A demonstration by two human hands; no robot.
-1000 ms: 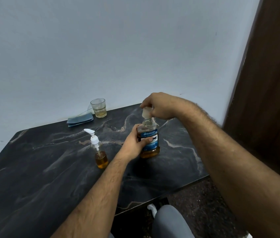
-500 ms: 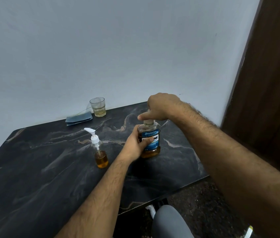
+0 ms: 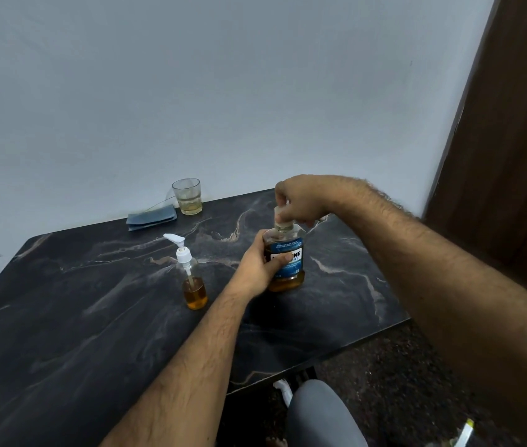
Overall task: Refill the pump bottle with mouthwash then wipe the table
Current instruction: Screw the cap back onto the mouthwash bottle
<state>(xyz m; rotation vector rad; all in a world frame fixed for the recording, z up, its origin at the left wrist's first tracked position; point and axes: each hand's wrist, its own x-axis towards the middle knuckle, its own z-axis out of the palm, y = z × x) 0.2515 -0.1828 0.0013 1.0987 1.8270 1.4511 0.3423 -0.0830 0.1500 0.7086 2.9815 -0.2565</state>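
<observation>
Dark veined marble table [image 3: 94, 317] against pale wall [image 3: 191, 91]. Left hand [image 3: 260, 266] gripping blue-labelled amber mouthwash bottle [image 3: 288, 269], lettering partly covered; right hand [image 3: 300, 198] pinching clear cap [image 3: 279, 217].

Left of the pump bottle [image 3: 191, 279] the dark table [image 3: 78, 317] lies open. Obstacles — mouthwash bottle [image 3: 286, 262] just right of it; glass [image 3: 188, 196] and folded cloth [image 3: 152, 217] behind, by the wall.

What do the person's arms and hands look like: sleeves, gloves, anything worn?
Both forearms are bare up to the frame edge, hairy, with no sleeves showing. The left hand and right hand carry no gloves, and no watch, ring or band is visible.
</observation>
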